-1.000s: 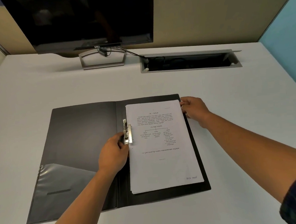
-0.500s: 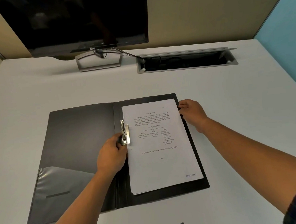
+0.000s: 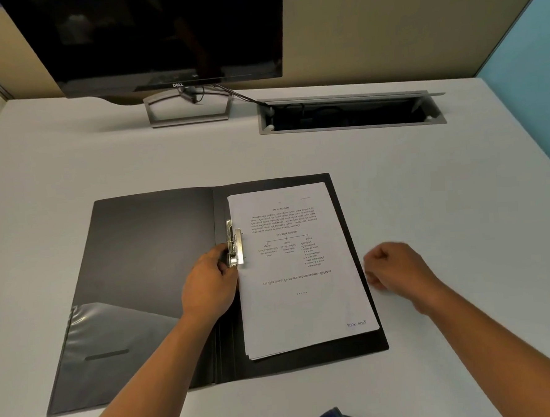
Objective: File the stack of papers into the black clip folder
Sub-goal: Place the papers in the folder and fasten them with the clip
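The black clip folder [image 3: 148, 264] lies open on the white desk. A stack of printed papers [image 3: 300, 271] rests on its right half, with the left edge at the metal clip [image 3: 234, 243] by the spine. My left hand [image 3: 209, 286] grips the lower end of that clip lever with thumb and fingers. My right hand [image 3: 396, 268] hovers loosely curled over the desk just right of the folder's edge, holding nothing and apart from the papers.
A dark Dell monitor [image 3: 147, 39] on a grey stand [image 3: 188, 109] sits at the back. An open cable tray [image 3: 348, 113] is sunk into the desk behind the folder. A clear pocket [image 3: 114, 340] covers the folder's lower left flap.
My right hand has left the top right corner of the papers and drawn back toward me along the folder's right edge. My left hand has stayed on the clip.
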{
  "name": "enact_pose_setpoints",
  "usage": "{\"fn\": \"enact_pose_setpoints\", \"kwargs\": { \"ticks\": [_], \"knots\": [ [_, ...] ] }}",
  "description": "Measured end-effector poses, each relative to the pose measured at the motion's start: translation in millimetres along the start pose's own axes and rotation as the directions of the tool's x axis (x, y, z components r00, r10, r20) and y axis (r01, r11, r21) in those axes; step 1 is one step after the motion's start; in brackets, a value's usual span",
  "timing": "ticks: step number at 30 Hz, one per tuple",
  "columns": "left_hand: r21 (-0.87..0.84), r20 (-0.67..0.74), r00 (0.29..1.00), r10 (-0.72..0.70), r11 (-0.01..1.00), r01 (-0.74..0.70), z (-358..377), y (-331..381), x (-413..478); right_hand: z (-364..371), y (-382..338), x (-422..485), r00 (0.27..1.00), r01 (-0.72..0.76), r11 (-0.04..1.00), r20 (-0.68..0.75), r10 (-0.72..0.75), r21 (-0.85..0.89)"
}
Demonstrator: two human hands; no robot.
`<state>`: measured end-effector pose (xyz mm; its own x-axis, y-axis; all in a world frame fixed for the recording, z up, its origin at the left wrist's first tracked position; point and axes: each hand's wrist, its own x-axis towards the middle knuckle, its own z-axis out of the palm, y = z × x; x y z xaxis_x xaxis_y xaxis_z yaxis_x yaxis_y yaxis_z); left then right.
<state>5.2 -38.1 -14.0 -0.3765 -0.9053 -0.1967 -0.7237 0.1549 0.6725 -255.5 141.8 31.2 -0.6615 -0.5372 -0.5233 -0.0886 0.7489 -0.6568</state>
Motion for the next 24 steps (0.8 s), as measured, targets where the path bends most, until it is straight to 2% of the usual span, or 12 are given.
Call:
{"fn": "enact_pose_setpoints", "kwargs": {
  "ticks": [4,16,24],
  "knots": [
    [0.009,-0.013,1.000,0.001,1.000,-0.001,2,-1,0,5,27,-39,0.998,-0.051,0.999,0.036,0.052,-0.011],
    [0.015,-0.013,1.000,0.017,1.000,-0.017,1,-3,1,15,36,-55,0.997,0.006,0.996,0.080,0.001,-0.086],
    [0.015,0.000,1.000,0.017,1.000,-0.017,0,-2,0,18,-28,17,0.976,0.204,0.979,-0.081,-0.203,0.015]
  ]
}}
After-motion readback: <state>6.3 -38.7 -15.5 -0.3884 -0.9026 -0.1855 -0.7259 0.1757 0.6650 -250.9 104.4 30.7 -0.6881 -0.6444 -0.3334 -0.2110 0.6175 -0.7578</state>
